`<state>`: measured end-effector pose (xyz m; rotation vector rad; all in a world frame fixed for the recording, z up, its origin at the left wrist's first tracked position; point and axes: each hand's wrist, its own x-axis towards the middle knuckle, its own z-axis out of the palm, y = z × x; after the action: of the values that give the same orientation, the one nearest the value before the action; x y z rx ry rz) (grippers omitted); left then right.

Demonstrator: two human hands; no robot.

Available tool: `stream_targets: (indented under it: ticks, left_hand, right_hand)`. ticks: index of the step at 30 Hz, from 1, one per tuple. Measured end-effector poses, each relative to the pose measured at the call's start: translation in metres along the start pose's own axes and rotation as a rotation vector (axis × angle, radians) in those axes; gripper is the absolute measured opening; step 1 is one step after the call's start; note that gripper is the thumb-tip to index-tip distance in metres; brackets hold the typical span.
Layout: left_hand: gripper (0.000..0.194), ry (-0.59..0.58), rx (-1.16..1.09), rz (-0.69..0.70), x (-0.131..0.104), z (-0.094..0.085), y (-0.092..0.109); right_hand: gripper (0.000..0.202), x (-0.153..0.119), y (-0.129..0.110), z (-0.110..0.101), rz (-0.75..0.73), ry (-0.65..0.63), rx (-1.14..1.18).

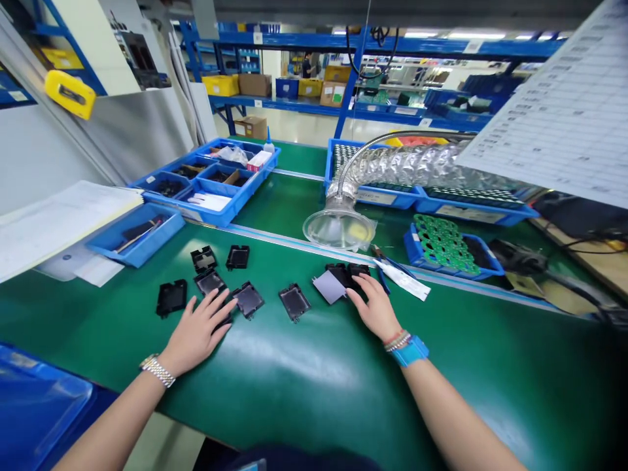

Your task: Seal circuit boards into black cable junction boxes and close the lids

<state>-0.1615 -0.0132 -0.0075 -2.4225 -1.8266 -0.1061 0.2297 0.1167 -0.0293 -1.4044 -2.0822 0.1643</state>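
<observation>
My left hand (201, 330) lies palm down with its fingers spread, partly covering a small black plastic housing on the green mat. Close around it are more open black housings, among them a left one (171, 297), one beyond the fingertips (209, 281) and one to the right (248, 299). Another housing (295, 301) lies between my hands. My right hand (375, 307) has its fingers apart, with the fingertips at a black housing (358, 269). A thin grey square sheet (330, 288) rests beside its thumb. I see nothing gripped in either hand.
Beyond my right hand lie a white tube (405, 281) and pliers (387, 258). A clear fume hood (338, 229) hangs over the mat. Green circuit boards (444, 242) fill a blue bin at right. Divided blue trays (223, 212) stand at left; a paper sheet (554, 118) hangs upper right.
</observation>
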Motion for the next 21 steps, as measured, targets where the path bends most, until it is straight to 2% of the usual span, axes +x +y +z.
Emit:
stream_targets:
  ticks: [4,10,14,21]
  left_hand:
    - [0.05,-0.002,0.0,0.015,-0.005,-0.01,-0.019]
    - [0.035,-0.053,-0.032,0.154,0.038,-0.026,-0.012]
    - [0.033,-0.096,-0.098,0.22,0.053,-0.026,0.009]
    - [0.028,-0.121,-0.244,0.466,0.041,-0.031,0.067]
  right_hand:
    - [0.047,-0.005,0.004,0.003,0.007,-0.014,0.017]
    - [0.043,-0.006,-0.013,-0.003,-0.083,0.08,-0.087]
    - [0.035,-0.004,-0.034,-0.009,-0.137,-0.013,-0.208]
    - [0.02,0.002,-0.062,-0.004,-0.149,0.007,-0.134]
